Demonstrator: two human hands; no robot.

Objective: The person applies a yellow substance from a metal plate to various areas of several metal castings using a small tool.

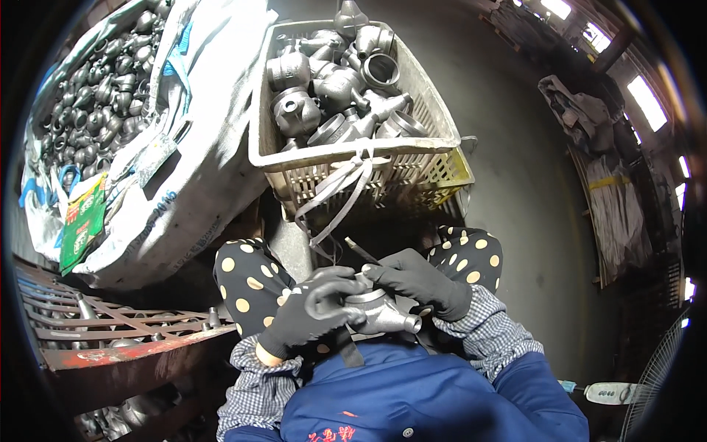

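Observation:
A grey metal casting (383, 315), rounded with a narrow spout at one end, is held over my lap. My left hand (313, 306), in a dark grey glove, is closed around its left side. My right hand (420, 281), gloved alike, grips a thin flat bar like a file (359, 250), its free end pointing up and to the left. The fingers of that hand lie at the casting's upper rim. How far the bar reaches into the casting is hidden by the glove.
Ahead of me stands a plastic crate (353, 156) heaped with similar castings, white straps tied at its near side. A large white woven sack (213, 140) of smaller castings fills the left. A rusty metal rack (132, 357) is at lower left, a fan (655, 383) at lower right.

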